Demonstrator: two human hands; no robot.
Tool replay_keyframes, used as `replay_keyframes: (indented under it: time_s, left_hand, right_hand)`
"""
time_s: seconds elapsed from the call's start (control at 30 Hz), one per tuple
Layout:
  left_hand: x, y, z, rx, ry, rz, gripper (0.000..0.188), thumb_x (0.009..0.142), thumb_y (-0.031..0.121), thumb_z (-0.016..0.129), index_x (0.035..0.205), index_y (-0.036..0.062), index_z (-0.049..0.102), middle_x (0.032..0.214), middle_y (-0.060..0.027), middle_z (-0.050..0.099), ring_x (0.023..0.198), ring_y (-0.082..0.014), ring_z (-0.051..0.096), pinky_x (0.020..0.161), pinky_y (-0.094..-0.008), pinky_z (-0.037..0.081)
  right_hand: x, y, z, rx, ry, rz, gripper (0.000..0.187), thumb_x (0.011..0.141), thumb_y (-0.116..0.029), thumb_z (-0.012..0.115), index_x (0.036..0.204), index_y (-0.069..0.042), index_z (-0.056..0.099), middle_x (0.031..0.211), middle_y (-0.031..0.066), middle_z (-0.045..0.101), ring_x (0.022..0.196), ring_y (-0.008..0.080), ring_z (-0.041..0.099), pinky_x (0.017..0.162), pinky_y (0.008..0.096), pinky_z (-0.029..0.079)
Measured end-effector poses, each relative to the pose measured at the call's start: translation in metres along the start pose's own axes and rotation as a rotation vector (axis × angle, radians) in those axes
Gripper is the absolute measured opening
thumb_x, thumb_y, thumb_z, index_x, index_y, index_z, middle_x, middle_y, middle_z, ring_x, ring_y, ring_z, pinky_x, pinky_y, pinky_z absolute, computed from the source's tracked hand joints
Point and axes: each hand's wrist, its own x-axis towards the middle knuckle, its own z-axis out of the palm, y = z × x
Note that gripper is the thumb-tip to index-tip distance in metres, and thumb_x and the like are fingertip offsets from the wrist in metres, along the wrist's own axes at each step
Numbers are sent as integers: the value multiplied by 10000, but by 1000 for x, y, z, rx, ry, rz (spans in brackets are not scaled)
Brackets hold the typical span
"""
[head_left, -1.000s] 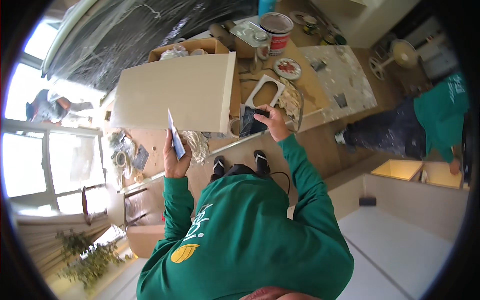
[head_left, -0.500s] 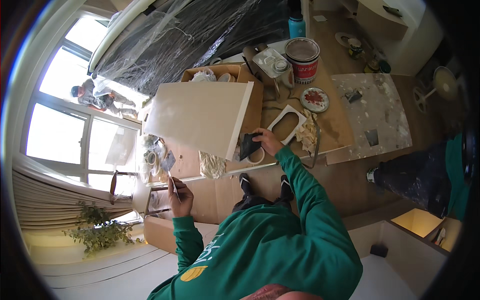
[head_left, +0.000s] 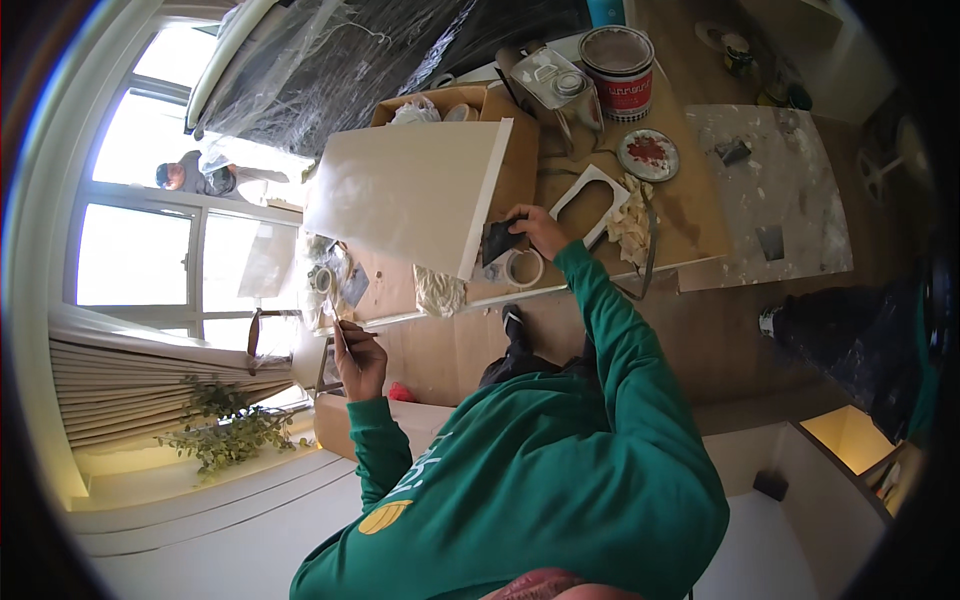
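My left hand (head_left: 362, 365) is closed around a thin, stick-like tool (head_left: 341, 338) near the table's front left edge; its exact kind is too small to make out. My right hand (head_left: 540, 232) pinches a dark sheet that looks like sandpaper (head_left: 499, 241) at the near right corner of a beige panel (head_left: 405, 190). White runs along the panel's right edge, and it rests over a cardboard box (head_left: 515, 150). Just below the right hand lie a roll of tape (head_left: 523, 267) and, further left, a crumpled cream sheet (head_left: 440, 291).
Behind stand an open paint can (head_left: 618, 85) and a metal canister (head_left: 556, 82). A paint-stained lid (head_left: 648, 155) and a white cut-out frame (head_left: 592, 190) lie to the right. Plastic film (head_left: 300, 85) drapes the back. One person is at the window (head_left: 195, 176); another's dark trousers (head_left: 835, 330) show at right.
The whole view has shifted, moving the table slightly down-right and upward parts out of frame. My left hand has come up nearer the table edge, its tool tilted differently. My right hand still holds the dark sheet.
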Motion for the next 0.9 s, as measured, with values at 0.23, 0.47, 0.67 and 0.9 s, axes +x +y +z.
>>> replay_keyframes:
  time_s: [0.23,0.47,0.67,0.9]
  left_hand:
    - [-3,6,-8,6,-55,-34,161,1013,181,645,1095,60,713,1012,-9,747,803,-100,684,623,-215,546]
    - [-4,0,-3,31,-52,-1,153,1006,155,643,1105,59,710,1021,-11,746,812,-116,693,632,-221,559]
    - [-5,3,-8,23,-53,-17,145,997,147,650,1100,63,706,1024,-11,745,815,-101,692,636,-226,564]
    - [-5,6,-11,21,-31,2,129,997,141,651,1086,65,707,1016,-12,746,808,-96,688,628,-220,555]
  right_hand:
    - [-11,-12,18,-31,-43,64,145,828,-11,631,970,-24,651,873,33,650,776,113,621,681,239,495]
    - [-12,-2,15,-199,-48,29,132,830,-19,651,960,-27,671,840,18,646,711,74,589,598,209,448]
    - [-21,0,26,-259,-49,-70,151,825,32,674,969,-11,679,893,32,675,835,109,648,769,244,516]
    - [-22,6,28,-320,-84,-107,164,804,27,695,958,-28,704,880,17,664,864,114,622,808,271,497]
